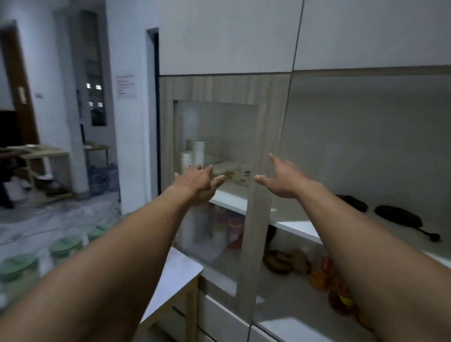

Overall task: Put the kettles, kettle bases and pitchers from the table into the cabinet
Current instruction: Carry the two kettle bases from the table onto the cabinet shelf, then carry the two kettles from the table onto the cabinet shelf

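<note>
Both my arms reach toward the cabinet (243,90). My left hand (197,181) is in front of its glass door (218,145), fingers spread and holding nothing. My right hand (285,178) is open beside the door's wooden right edge, level with the upper shelf (298,226). Two black kettle bases (398,215) lie on that shelf to the right, one with a cord. Several clear pitchers with green lids (66,246) stand on the table (172,275) at lower left, blurred. I see no kettle.
Behind the glass are stacked white cups (192,154), a box and orange containers (234,231). The lower shelf holds brown and orange packets (318,270). White drawers (222,325) sit below. A room with wooden tables (48,156) and water jugs (104,177) opens at left.
</note>
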